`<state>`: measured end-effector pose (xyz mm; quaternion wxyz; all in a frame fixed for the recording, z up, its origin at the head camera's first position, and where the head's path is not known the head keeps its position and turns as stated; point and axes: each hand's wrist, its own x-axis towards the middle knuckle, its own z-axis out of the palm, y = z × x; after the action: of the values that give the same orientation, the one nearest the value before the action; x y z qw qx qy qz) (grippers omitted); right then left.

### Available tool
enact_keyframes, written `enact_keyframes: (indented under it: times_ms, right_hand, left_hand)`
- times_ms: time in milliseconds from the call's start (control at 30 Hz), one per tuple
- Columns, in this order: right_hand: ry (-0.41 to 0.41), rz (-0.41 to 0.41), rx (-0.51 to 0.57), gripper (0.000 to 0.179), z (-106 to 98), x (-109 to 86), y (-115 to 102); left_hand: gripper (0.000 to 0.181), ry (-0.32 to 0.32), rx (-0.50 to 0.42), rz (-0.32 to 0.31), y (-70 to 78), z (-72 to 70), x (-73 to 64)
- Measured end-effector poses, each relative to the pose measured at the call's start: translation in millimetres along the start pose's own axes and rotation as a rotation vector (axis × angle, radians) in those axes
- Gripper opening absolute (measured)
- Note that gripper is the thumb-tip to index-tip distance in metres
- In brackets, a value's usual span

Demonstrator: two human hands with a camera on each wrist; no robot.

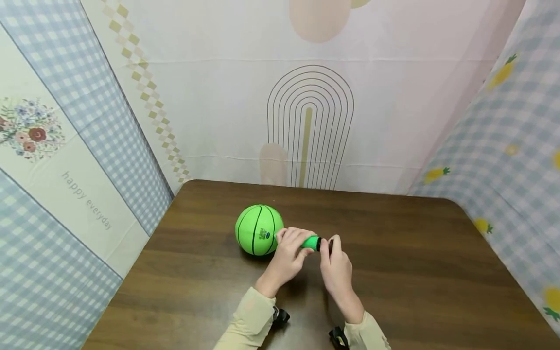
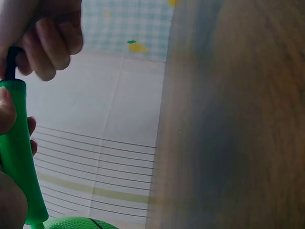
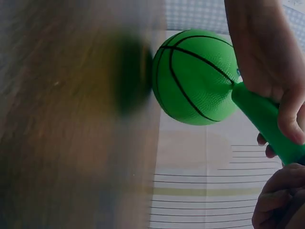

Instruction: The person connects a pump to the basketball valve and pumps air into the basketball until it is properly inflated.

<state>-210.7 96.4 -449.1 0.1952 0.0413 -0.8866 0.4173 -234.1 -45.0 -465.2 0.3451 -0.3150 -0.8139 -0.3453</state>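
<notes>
One wood-grain surface [image 1: 411, 253], one green basketball [image 1: 258, 229], one left hand [image 1: 288, 250], one right hand [image 1: 338, 269], one green hand pump [image 1: 309, 242].
The brown surface fills the lower frame; on it, left of the lower centre, sits the basketball, round and pebbled, with black seams, a small blue mark and dark print. The left hand, just right of it, wraps the pump's barrel; the right hand, farther right, grips the black plunger rod [image 2: 11, 63]. The pump, at lower centre, is a smooth green tube with a black right end; its narrow left end meets the basketball, whose skin puckers there.
</notes>
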Motion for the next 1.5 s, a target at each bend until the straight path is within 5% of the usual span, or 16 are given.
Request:
enact_keyframes:
  times_ms: [233, 400, 633, 767, 1133, 1500]
  right_hand:
    - [-0.075, -0.059, -0.090, 0.028, -9.6, 5.9, 11.2]
    - [-0.042, -0.125, -0.151, 0.033, -22.7, 13.7, 15.4]
    - [0.083, -0.067, -0.163, 0.042, -54.3, 27.8, 28.6]
    - [0.070, -0.063, -0.175, 0.046, -61.3, 28.2, 34.2]
    - [-0.032, 0.087, -0.115, 0.035, -39.3, 20.4, 30.3]
    - [-0.128, 0.078, -0.041, 0.028, -0.6, 6.0, 14.6]
  left_hand:
    - [0.034, -0.053, 0.038, -0.023, -2.3, -2.3, -1.2]
    - [0.034, -0.052, 0.078, -0.041, -3.8, -3.5, 0.5]
    - [0.034, -0.030, 0.111, -0.104, -14.2, -17.4, 3.7]
    - [0.035, -0.040, 0.103, -0.114, -15.4, -21.8, 1.5]
    - [0.032, -0.007, 0.093, -0.120, -5.3, -11.1, -4.5]
    - [0.031, -0.007, 0.113, -0.088, 7.8, 4.4, -3.6]
